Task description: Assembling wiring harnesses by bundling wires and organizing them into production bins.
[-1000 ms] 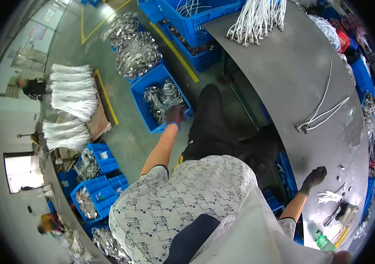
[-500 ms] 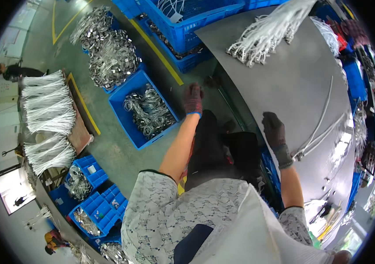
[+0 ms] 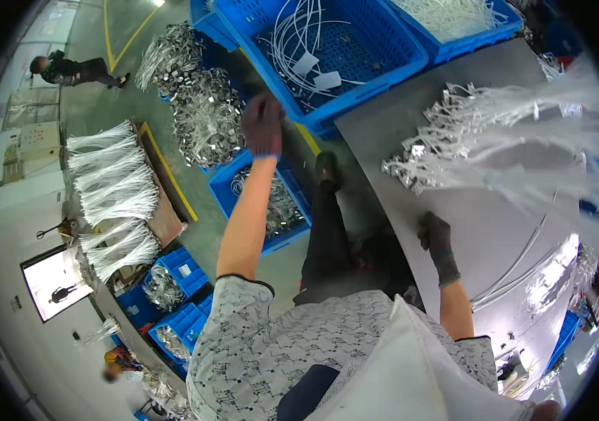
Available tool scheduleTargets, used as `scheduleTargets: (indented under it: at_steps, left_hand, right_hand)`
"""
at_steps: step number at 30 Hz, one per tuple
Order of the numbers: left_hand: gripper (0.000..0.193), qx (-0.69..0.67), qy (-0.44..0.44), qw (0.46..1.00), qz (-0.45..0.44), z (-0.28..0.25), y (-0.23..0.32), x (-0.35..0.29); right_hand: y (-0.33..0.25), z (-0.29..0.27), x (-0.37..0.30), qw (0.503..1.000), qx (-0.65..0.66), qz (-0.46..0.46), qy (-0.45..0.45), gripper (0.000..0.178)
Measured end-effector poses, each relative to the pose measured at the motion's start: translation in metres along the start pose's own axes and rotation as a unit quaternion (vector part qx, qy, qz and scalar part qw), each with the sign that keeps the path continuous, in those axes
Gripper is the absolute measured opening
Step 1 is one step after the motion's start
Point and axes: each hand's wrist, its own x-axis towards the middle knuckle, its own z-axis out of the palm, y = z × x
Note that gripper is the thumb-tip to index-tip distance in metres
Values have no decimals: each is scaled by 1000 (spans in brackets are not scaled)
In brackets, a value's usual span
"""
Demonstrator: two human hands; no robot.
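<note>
My left hand [image 3: 262,126], in a dark knitted glove, is raised beside the large blue crate [image 3: 384,77]; motion smears its fingers, and nothing shows in it. My right hand [image 3: 436,237], gloved too, hangs with curled fingers over the edge of the grey metal table [image 3: 482,224], nothing visible in it. Ahead of it on the table lies a thick bundle of white cables [image 3: 482,133] with metal ends; its right part is blurred. A few loose cables [image 3: 514,270] lie right of my right hand. Inside the crate are coiled white cables [image 3: 296,35] with paper tags.
Left of me, a blue bin [image 3: 289,242] holds cables, beside a heap of metal-ended cables [image 3: 208,116]. Bundled white cables [image 3: 113,172] cover a low stand further left. Another blue crate [image 3: 478,43] stands beyond the table. A person [image 3: 75,70] is at the far left.
The view has moved forward, and the large blue crate appears nearer. My left hand has risen and shifted left; my right hand's fingers have curled more. The cable bundle now appears larger, further right and blurred.
</note>
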Motion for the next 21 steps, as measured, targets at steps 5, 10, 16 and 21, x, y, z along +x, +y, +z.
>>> scheduleTargets:
  at_steps: [5,10,16,21]
  left_hand:
    - [65,283,-254,925,-14,93,-40,231]
    - [97,441,-199,871,-88,191,-95,351]
    - [137,463,-199,864,21,246,-168,462]
    - [122,390,-261,883,-17,316,-204,480]
  right_hand:
    - [-8,14,11,996,-26,40,80,42]
    - [26,14,7,976,61,135,157,27]
    - [22,42,0,961,-51,174,211,27]
    - [23,52,-11,951,-104,177,232,27]
